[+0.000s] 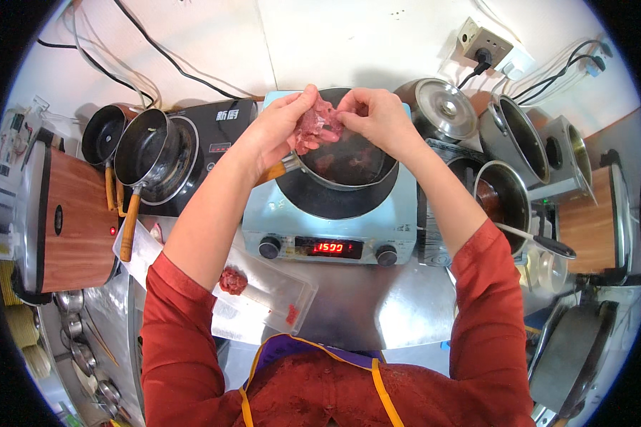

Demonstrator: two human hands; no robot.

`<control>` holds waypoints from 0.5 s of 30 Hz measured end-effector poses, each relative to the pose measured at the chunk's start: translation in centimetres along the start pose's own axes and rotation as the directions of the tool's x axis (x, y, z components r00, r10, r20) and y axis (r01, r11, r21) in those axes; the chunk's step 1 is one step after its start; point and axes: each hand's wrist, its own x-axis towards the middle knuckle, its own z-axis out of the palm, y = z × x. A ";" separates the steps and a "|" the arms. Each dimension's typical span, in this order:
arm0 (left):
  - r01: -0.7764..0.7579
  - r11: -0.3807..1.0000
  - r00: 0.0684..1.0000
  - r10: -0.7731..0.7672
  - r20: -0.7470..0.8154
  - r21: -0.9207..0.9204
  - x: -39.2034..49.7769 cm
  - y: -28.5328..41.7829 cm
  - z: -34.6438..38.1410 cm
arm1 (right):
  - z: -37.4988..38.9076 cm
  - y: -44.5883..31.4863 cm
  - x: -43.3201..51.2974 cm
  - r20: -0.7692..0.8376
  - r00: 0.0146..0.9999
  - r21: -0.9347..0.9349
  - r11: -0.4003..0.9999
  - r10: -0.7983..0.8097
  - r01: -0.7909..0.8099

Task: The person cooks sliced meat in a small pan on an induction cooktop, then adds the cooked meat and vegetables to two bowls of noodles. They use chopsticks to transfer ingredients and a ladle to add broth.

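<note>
Above a dark pan [347, 187] my left hand [280, 123] holds a lump of thin raw red meat [318, 125]. The fingertips of my right hand [379, 117] pinch the right edge of that meat. Pieces of meat [326, 161] lie in the pan below, partly blurred. The pan rests on a light blue induction cooker [283, 221] with a lit red display, and its wooden handle [270, 174] points left under my left wrist. A clear plastic tray [299, 288] on the steel counter holds another clump of raw meat [233, 280] and a small scrap [292, 314].
Left, a saucepan [144, 147] sits on a black cooker [235, 128], beside another dark pan [104, 136]. Right stand a lidded pot [446, 109], a tall pot [515, 139] and a pot with a ladle [505, 197]. Wood-grain boxes [80, 213] flank both sides. Cords hang on the wall.
</note>
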 end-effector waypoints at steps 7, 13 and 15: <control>-0.052 0.999 0.995 0.052 -0.080 0.006 -1.2 0.5 -2.1 | -1.1 1.6 1.1 0.048 0.994 0.355 0.929 0.098 -0.109; -0.054 0.984 0.986 0.080 -0.148 0.173 -2.1 0.6 -3.7 | -0.1 1.8 1.0 0.185 0.963 0.372 0.893 0.195 -0.252; -0.023 0.981 0.988 0.053 -0.147 0.195 -2.2 0.4 -3.4 | 0.1 1.4 0.9 0.213 0.933 0.425 0.832 0.290 -0.356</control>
